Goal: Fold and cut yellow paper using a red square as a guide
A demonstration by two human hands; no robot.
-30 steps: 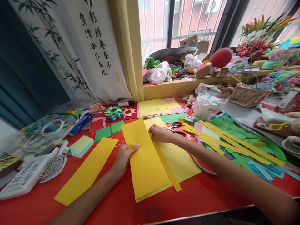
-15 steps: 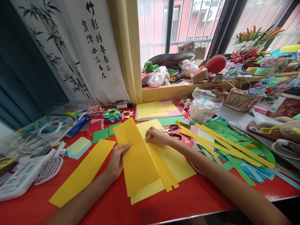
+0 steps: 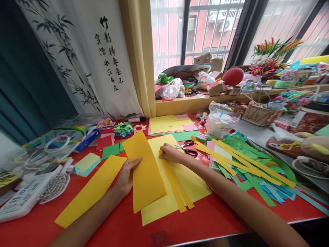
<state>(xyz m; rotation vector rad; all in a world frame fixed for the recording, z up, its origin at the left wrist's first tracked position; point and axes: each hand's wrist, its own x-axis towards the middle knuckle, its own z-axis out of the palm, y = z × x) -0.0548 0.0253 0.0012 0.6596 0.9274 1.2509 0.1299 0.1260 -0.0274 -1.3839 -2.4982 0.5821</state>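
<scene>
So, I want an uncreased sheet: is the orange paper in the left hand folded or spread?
Spread: the orange paper lies unfolded, gripped by the left hand, no crease showing.

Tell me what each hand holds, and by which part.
The left hand grips the wide orange sheet at its left long edge. The right hand pinches the narrow yellow strips at their far ends.

Bright daylight from the window; soft shadows; wide-angle bending at edges.
</scene>
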